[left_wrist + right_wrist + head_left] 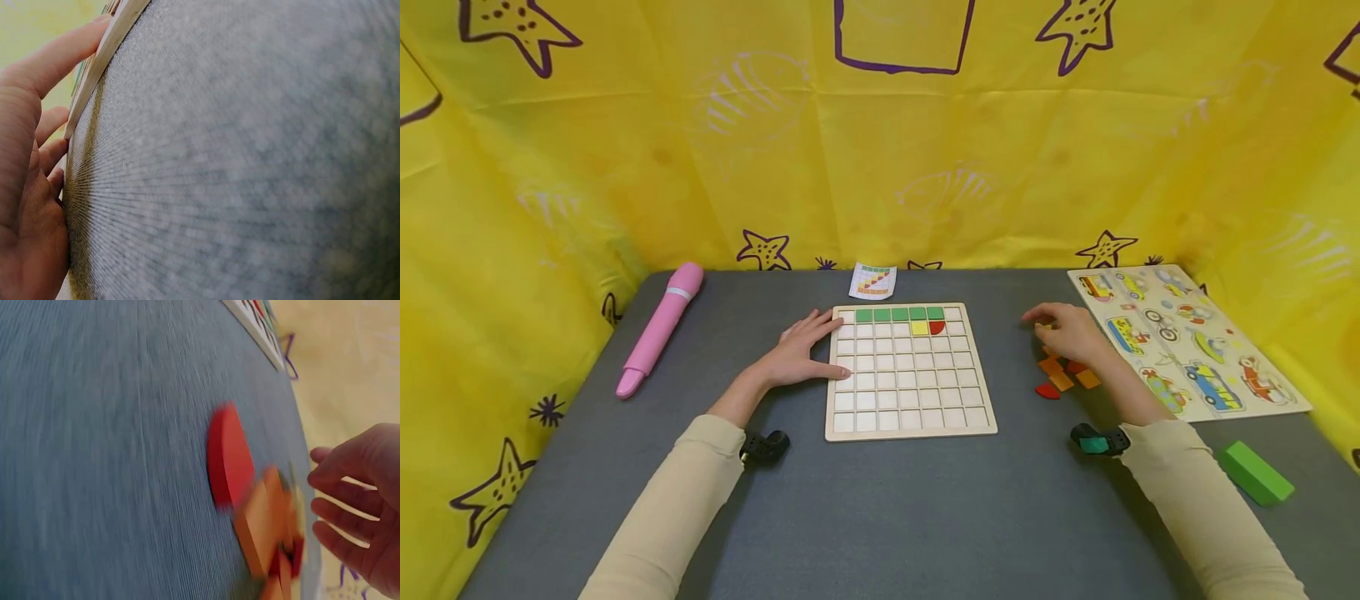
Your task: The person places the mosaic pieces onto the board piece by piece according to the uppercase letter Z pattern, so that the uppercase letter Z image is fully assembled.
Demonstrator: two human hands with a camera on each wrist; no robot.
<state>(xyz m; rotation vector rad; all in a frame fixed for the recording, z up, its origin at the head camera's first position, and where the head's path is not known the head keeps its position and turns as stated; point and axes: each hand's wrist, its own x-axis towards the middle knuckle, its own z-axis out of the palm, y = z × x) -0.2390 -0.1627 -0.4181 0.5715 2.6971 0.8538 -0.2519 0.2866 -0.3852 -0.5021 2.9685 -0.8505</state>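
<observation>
A wooden grid board (912,436) lies on the table, with a row of green square tiles (900,314) near its top, plus a yellow square tile (920,328) and a red quarter-circle tile (937,327) below them. My left hand (793,352) rests along the board's left edge, thumb and fingers spread, fingertips touching the rim. Over a pile of loose orange tiles (1060,378) hovers my right hand (1070,332), fingers loosely bent, nothing between them in the right wrist view. A red rounded tile (228,456) lies beside the pile, part of which the hand hides.
A small printed pattern card (873,282) sits behind the board. To the left lies a pink wand-shaped object (662,325). A wooden picture puzzle (1195,342) is at the right, with a green block (1257,472) in front of it. Yellow cloth (880,150) encloses the table.
</observation>
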